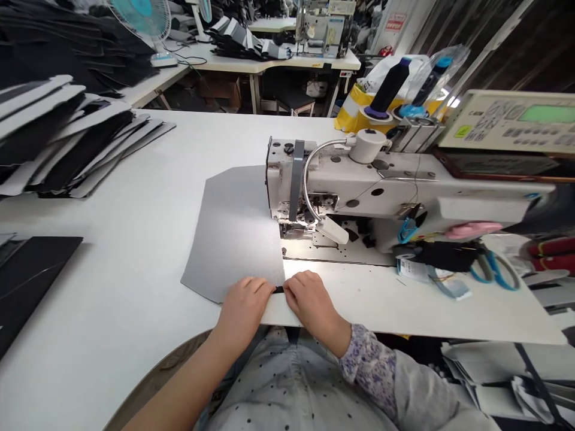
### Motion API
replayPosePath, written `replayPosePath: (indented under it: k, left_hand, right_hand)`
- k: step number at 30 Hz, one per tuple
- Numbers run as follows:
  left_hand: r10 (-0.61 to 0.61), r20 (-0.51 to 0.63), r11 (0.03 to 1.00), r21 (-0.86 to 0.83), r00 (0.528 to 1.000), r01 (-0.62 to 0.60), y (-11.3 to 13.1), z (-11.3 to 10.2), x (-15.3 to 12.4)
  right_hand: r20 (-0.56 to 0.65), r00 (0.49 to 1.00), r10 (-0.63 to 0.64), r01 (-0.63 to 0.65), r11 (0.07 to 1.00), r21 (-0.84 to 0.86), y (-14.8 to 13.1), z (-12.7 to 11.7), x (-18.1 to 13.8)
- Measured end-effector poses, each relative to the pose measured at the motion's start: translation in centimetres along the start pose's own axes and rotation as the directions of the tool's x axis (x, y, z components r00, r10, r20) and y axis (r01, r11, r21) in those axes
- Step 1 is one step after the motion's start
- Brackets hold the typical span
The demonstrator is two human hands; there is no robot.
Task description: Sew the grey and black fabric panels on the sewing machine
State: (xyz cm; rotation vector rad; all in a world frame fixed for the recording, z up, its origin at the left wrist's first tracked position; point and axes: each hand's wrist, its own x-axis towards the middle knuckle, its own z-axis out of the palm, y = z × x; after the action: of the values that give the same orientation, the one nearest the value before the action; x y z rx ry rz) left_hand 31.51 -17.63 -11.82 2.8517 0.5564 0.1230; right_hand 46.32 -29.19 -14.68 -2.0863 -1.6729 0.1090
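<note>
Shirt below, hands pinch strip at panel's edge, room leftward.

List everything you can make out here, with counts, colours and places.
Grey panel: one, grey, left of the needle area
Black strip: one, black, between the hands
Sewing machines: two, whitish, centre-right and back
Near table: one, white, middle
Flat pieces: uncountable, grey and black, piled left
Thread cones: two, dark, behind the near machine
Control box: one, cream, right
Scissors: one pair, blue-handled, right
Snips: one pair, blue-handled, against the near machine
Fans: two, white and teal, upper left
Other clutter: uncounted, mixed colours, right and back
Dotted garment: one, pale, bottom centre
Left hand: one, bare, pinching the strip's left end
Right hand: one, bare, pinching its right end
</note>
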Motion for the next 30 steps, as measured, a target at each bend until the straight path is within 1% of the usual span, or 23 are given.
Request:
replayPosePath:
  k: [3,5,6,8,10,13,15,18,20,23,30]
  left_hand:
    - [0.129,-0.101,0.99,0.069,0.986,-0.122,-0.8,1.4,-1.5]
    - [0.173,-0.131,0.983,0.082,0.976,-0.163,-1.7,2.1,-1.5]
    - [0.182,-0.137,0.982,0.081,0.974,-0.172,-2.3,2.3,-1.0]
    - [0.194,-0.14,0.98,0.069,0.971,-0.186,-3.6,2.3,1.1]
    - [0.2,-0.148,0.98,0.047,0.969,-0.195,-4.9,2.0,4.0]
    - [0.163,-0.175,0.986,-0.002,0.971,-0.166,-6.4,1.3,8.1]
    - [0.14,-0.18,0.989,-0.028,0.974,-0.147,-7.1,0.9,9.8]
    - [0.171,-0.162,0.983,-0.043,0.972,-0.18,-7.6,0.6,10.7]
    - [0.187,-0.166,0.979,-0.05,0.968,-0.198,-7.8,0.6,10.8]
    - [0.191,-0.176,0.977,-0.064,0.966,-0.205,-8.1,0.7,11.1]
    - [0.2,-0.194,0.972,-0.081,0.96,-0.219,-9.2,1.2,12.3]
  right_hand:
    - [-0.006,0.99,-0.142,0.141,0.985,-0.099,0.1,-0.1,-1.4]
    - [0.014,0.981,-0.194,0.193,0.969,-0.157,0.3,-0.2,-1.6]
    - [0.021,0.98,-0.197,0.198,0.963,-0.184,0.5,-0.1,-1.3]
    - [0.019,0.984,-0.176,0.176,0.955,-0.238,1.1,0.0,0.2]
    - [-0.013,0.99,-0.14,0.131,0.952,-0.278,1.9,0.4,2.5]
    - [-0.066,0.991,-0.114,0.089,0.949,-0.303,3.1,0.9,5.9]
    - [-0.104,0.989,-0.101,0.065,0.95,-0.306,3.6,1.1,7.3]
    - [-0.149,0.986,-0.078,0.03,0.955,-0.297,3.8,1.3,7.8]
    - [-0.153,0.986,-0.066,0.02,0.957,-0.288,3.8,1.3,7.8]
    - [-0.128,0.991,-0.047,0.01,0.962,-0.273,3.7,1.0,7.9]
    - [-0.051,0.998,0.045,-0.055,0.974,-0.22,3.5,0.3,9.0]
